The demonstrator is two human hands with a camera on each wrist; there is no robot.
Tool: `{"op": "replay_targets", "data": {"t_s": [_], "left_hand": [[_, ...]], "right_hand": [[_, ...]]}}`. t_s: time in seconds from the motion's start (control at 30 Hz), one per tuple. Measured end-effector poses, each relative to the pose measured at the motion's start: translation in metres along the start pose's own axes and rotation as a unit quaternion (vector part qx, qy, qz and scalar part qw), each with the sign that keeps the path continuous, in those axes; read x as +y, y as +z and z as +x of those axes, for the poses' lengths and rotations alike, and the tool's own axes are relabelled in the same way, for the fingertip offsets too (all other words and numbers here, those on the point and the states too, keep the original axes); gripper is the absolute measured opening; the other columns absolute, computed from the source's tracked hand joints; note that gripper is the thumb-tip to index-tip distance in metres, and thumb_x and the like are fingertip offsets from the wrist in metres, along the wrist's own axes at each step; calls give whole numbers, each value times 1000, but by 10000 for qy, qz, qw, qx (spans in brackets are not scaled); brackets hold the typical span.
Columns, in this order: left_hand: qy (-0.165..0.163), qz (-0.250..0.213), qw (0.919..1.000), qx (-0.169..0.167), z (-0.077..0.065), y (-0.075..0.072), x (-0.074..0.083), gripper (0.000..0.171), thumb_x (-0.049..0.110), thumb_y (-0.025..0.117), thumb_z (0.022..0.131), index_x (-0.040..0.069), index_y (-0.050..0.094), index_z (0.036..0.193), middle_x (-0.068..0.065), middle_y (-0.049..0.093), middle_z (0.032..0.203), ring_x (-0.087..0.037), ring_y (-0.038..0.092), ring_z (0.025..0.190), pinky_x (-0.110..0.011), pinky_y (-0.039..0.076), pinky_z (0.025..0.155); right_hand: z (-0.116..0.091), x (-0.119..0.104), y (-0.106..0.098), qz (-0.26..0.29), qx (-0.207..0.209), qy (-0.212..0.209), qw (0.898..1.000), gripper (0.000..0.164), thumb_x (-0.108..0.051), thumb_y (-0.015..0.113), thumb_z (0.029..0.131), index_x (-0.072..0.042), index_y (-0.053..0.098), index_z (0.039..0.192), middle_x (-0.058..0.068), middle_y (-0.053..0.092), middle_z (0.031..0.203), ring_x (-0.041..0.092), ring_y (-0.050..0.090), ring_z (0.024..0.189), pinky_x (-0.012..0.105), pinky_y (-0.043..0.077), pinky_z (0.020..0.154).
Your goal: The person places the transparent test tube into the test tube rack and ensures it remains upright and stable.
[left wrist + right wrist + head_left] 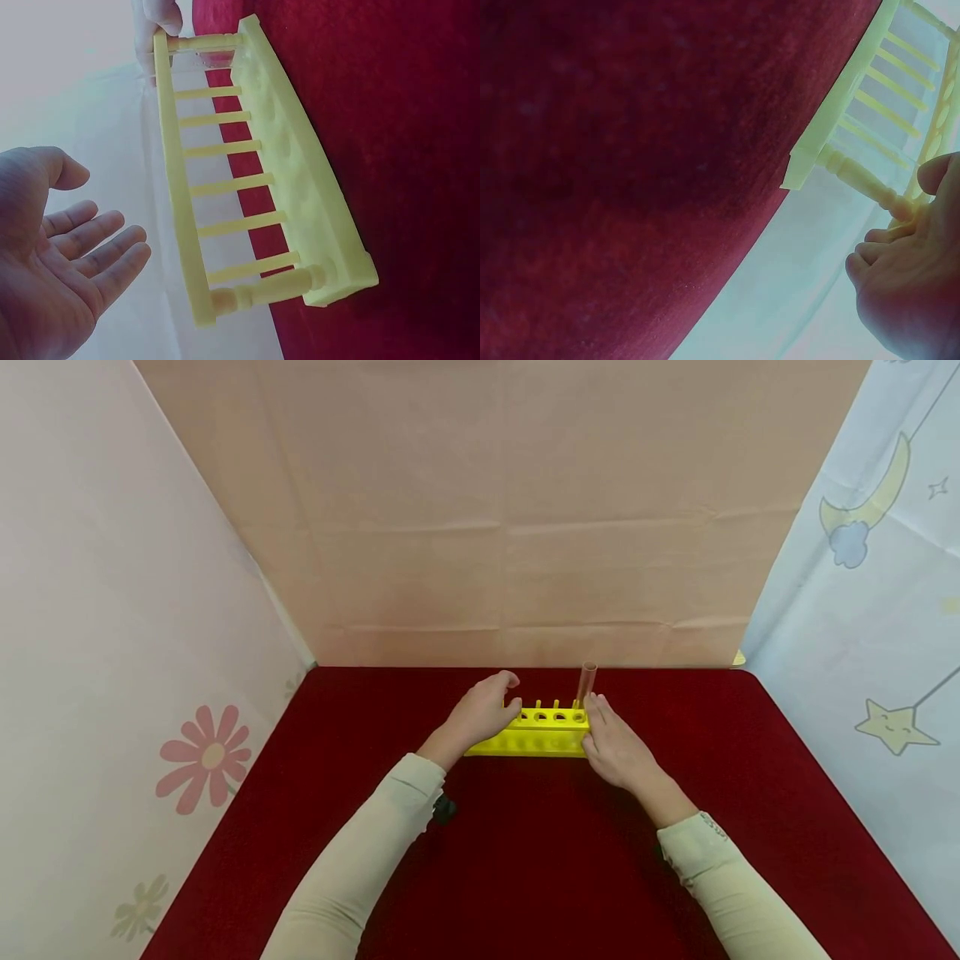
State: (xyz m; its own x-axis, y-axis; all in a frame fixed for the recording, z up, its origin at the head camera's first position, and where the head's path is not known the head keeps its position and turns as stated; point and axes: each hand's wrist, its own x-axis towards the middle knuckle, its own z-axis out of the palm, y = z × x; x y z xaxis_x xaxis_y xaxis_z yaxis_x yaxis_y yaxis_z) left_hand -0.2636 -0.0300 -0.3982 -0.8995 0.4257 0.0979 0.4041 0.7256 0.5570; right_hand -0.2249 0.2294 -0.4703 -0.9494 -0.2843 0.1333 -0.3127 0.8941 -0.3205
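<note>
A yellow test tube rack (536, 742) stands on the dark red tabletop, with round holes and upright pegs along its top. At its right end a clear test tube (588, 680) rises upright above the top plate. My right hand (618, 747) holds that end, and the right wrist view has the thumb and fingers at the top plate's corner. Beside the rack's left end is my left hand (483, 706). In the left wrist view its loosely bent fingers (112, 262) are apart from the rack and hold nothing.
Dark red cloth (525, 860) covers the table. A tan backdrop (495, 527) hangs behind its far edge. Printed white sheets flank it, with a flower (213, 757) at left and a star (896, 727) at right. A small black device (444, 810) sits under the left wrist.
</note>
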Motion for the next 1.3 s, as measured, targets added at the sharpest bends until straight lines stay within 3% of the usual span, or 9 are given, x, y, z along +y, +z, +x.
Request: {"op": "replay_targets", "data": {"t_s": [0.4,1.3], "left_hand": [[-120,7,9999,72,-4,-8,-14,42,26,58,102,6,53,139,-9,59,140,-25,60,123,-41,51,102],[-519,-37,9985,154,-18,-16,-39,42,26,60,100,7,55,137,-11,59,140,-27,59,124,-45,51,102]], "right_hand": [[0,-1,-2,-25,-7,11,10000,68,-14,40,101,7,10,158,27,15,165,40,15,153,55,21,121],[-2,-1,-1,-94,131,-100,9998,66,-14,38,101,9,13,157,28,17,164,42,17,153,55,21,121]]}}
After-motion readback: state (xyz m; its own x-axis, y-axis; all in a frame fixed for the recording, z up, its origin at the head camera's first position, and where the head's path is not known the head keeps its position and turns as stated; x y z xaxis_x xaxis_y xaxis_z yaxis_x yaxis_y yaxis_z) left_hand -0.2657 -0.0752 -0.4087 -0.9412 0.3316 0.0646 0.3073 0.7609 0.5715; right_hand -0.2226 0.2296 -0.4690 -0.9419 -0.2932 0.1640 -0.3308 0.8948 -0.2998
